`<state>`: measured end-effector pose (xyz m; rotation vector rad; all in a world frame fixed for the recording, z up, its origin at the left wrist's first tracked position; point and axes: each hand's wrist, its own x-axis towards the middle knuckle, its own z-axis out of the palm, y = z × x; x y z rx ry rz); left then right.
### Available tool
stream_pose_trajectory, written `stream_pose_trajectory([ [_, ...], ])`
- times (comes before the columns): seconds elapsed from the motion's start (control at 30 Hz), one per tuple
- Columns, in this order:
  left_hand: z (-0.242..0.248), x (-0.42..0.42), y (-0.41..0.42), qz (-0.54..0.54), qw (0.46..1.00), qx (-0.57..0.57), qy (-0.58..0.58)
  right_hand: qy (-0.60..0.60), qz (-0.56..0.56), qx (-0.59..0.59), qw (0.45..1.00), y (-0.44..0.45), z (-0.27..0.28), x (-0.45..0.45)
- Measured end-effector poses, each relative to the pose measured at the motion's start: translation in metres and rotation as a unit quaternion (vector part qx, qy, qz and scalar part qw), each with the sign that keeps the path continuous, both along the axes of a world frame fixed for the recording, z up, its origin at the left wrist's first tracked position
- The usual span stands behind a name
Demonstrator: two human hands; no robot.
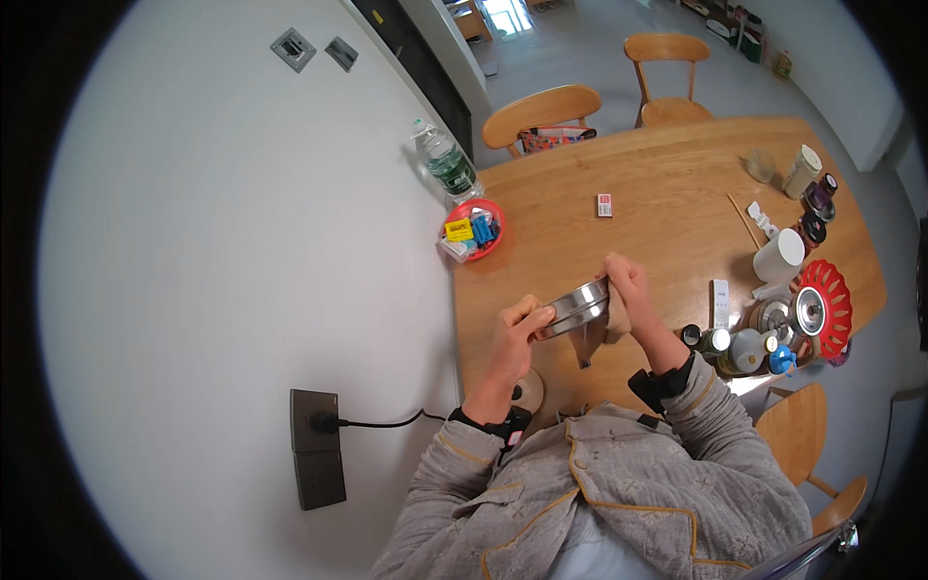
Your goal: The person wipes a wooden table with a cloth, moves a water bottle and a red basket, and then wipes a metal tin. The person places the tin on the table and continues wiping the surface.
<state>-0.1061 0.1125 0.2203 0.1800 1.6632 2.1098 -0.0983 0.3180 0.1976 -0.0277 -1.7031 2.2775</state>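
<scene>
A shallow round stainless-steel vessel (574, 310) is held tilted above the wooden table, its ridged side towards me. My left hand (519, 328) grips its left edge, thumb on the near side. At the opposite edge, my right hand (628, 287) is closed around a brown cloth (618, 317) and presses it to the metal. Part of the cloth hangs below the vessel. Whether anything lies inside the vessel cannot be seen. A round beige base (533, 390) with a dark centre sits beside my left wrist, partly hidden by it.
Along the wall stand a red basket (500, 226) of small packets and a large water bottle (451, 165). A small box (605, 206) lies mid-table. On the right are a white cup (779, 257), a remote control (720, 304), a red fluted bowl (838, 290) and several bottles.
</scene>
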Motion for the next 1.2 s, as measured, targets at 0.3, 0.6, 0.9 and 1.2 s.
stream_pose_trajectory([
  [0.3,0.009,0.001,0.002,0.015,0.998,-0.023,-0.049,0.034,-0.042,0.122,0.991,-0.005,-0.007,0.014],
  [0.6,0.0,-0.001,0.007,0.0,0.989,-0.142,0.045,0.086,-0.078,0.268,0.957,-0.006,0.012,0.019],
  [0.9,-0.023,-0.002,0.011,0.087,0.966,-0.142,0.197,0.101,-0.076,0.283,0.951,-0.008,0.007,0.008],
  [1.2,0.004,-0.008,-0.011,0.009,0.996,-0.017,-0.086,-0.048,-0.013,0.071,0.996,-0.002,-0.001,0.012],
])
